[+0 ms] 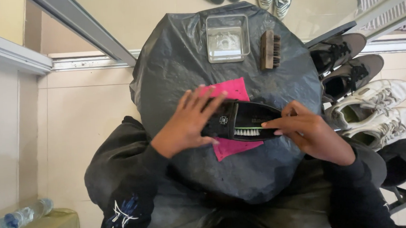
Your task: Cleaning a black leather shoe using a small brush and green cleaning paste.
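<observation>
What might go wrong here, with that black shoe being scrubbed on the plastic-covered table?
The left hand alone steadies the black shoe on a pink cloth over slick black plastic, so the shoe may slide. The small brush in the right hand might flick dirt onto the sleeves. The clear water tub sits near the far edge, beside a wooden brush; a bump may spill it.
</observation>
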